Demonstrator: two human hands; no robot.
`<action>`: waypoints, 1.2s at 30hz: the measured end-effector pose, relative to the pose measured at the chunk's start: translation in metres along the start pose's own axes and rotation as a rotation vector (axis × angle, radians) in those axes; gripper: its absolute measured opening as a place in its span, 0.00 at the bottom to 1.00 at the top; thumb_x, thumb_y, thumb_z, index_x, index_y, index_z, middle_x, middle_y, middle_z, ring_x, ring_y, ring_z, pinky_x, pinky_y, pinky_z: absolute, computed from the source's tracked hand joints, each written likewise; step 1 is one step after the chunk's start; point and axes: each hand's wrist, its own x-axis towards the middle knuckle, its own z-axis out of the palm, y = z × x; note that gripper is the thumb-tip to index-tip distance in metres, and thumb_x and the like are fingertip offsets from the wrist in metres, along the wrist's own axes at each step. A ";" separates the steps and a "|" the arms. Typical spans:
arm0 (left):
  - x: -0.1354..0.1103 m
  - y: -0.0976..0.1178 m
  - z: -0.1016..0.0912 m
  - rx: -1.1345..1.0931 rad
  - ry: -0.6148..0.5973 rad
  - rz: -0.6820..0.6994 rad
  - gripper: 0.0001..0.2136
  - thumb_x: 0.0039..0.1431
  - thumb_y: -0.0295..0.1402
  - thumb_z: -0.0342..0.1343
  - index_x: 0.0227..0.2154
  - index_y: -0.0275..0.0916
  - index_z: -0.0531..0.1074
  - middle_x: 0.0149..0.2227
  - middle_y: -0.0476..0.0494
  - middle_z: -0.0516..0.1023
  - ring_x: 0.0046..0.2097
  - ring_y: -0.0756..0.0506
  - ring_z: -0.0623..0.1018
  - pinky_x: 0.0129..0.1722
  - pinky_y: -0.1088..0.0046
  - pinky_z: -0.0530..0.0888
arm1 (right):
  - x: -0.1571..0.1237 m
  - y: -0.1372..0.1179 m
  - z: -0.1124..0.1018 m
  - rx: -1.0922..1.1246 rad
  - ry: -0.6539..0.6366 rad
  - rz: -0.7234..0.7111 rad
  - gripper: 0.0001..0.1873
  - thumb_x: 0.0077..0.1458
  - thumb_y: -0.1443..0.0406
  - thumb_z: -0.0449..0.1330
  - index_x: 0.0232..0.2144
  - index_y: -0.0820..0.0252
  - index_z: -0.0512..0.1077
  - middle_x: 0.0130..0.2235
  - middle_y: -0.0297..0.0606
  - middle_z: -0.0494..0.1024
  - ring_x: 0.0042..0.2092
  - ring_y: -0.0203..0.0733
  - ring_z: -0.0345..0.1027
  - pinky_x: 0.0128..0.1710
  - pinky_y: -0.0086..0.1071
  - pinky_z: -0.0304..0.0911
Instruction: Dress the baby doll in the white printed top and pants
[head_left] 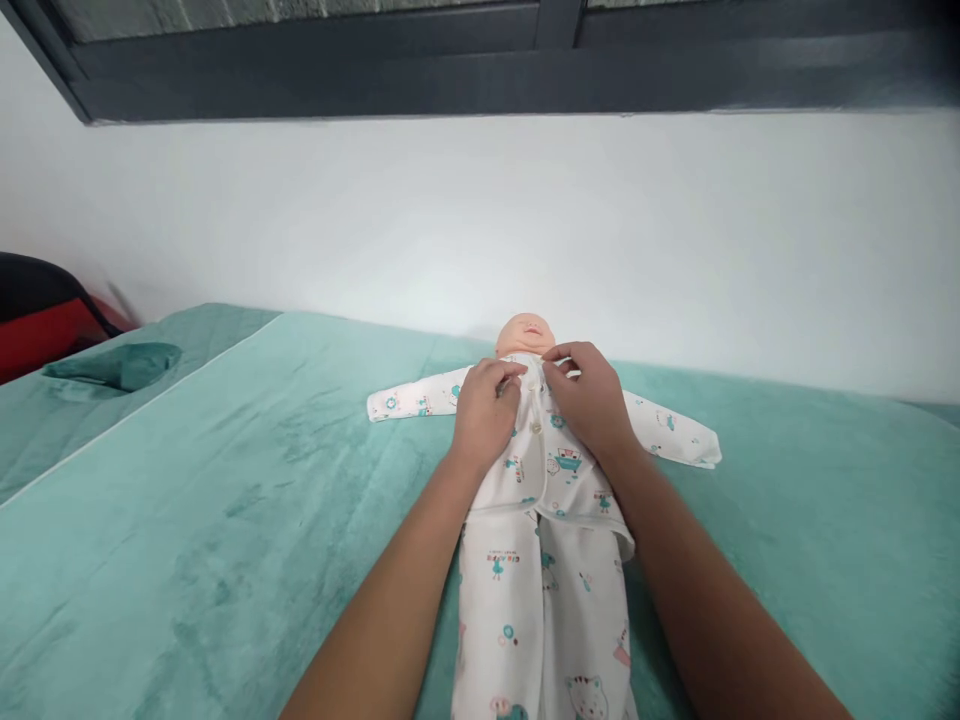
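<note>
A baby doll (pixel 525 334) lies on its back, its head toward the wall. It is dressed in a white baby shirt (pixel 517 485) with small coloured prints and buttons down the front, its sleeves spread to both sides. Matching printed pants (pixel 501 610) cover the legs and run out of the bottom of the picture. At the neckline, my left hand (pixel 487 405) has its fingers curled onto one front edge of the shirt. Opposite it, my right hand (pixel 591 395) pinches the other edge beside the collar. My fingers partly hide the collar.
A green plush bedspread (pixel 262 500) lies under the doll, with a pale seam on the left. A white wall (pixel 375 220) rises behind it, below a dark window frame (pixel 315 75). A red and black object (pixel 52 325) stands at the far left.
</note>
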 end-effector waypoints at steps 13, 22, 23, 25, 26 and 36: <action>-0.002 0.003 -0.007 -0.048 -0.104 -0.019 0.04 0.58 0.31 0.56 0.28 0.39 0.74 0.38 0.45 0.76 0.45 0.45 0.74 0.51 0.67 0.67 | -0.053 -0.036 -0.003 -0.443 -0.096 0.102 0.07 0.53 0.59 0.54 0.28 0.55 0.62 0.30 0.35 0.71 0.30 0.42 0.61 0.31 0.34 0.51; -0.001 0.014 -0.009 -0.090 -0.111 -0.105 0.04 0.57 0.31 0.56 0.27 0.40 0.73 0.37 0.47 0.76 0.43 0.46 0.74 0.47 0.69 0.68 | -0.041 -0.019 -0.017 0.137 -0.083 0.277 0.11 0.53 0.56 0.58 0.28 0.57 0.73 0.23 0.29 0.70 0.26 0.37 0.60 0.27 0.30 0.55; 0.000 0.015 -0.009 -0.088 -0.108 -0.101 0.04 0.56 0.31 0.57 0.27 0.40 0.73 0.37 0.47 0.76 0.43 0.46 0.74 0.48 0.69 0.68 | -0.041 -0.019 -0.017 0.197 -0.082 0.301 0.11 0.52 0.56 0.58 0.29 0.57 0.73 0.24 0.29 0.70 0.26 0.36 0.61 0.26 0.30 0.55; 0.000 0.015 -0.007 -0.098 -0.099 -0.093 0.04 0.56 0.31 0.58 0.26 0.40 0.73 0.36 0.47 0.76 0.43 0.46 0.74 0.48 0.69 0.68 | -0.042 -0.019 -0.017 0.260 -0.085 0.318 0.12 0.51 0.55 0.60 0.31 0.58 0.74 0.26 0.31 0.73 0.27 0.37 0.63 0.27 0.29 0.57; 0.000 0.015 -0.006 -0.109 -0.095 -0.092 0.04 0.55 0.31 0.58 0.26 0.40 0.73 0.36 0.47 0.76 0.42 0.46 0.74 0.48 0.69 0.68 | -0.042 -0.019 -0.017 0.269 -0.087 0.317 0.12 0.50 0.56 0.61 0.31 0.58 0.75 0.27 0.32 0.74 0.29 0.37 0.65 0.27 0.29 0.58; -0.001 0.011 -0.008 -0.300 -0.119 -0.228 0.06 0.56 0.34 0.57 0.27 0.39 0.73 0.37 0.46 0.77 0.41 0.47 0.75 0.45 0.70 0.70 | -0.042 -0.016 -0.015 0.307 -0.130 0.378 0.15 0.48 0.56 0.63 0.37 0.56 0.77 0.35 0.37 0.79 0.33 0.42 0.70 0.22 0.29 0.62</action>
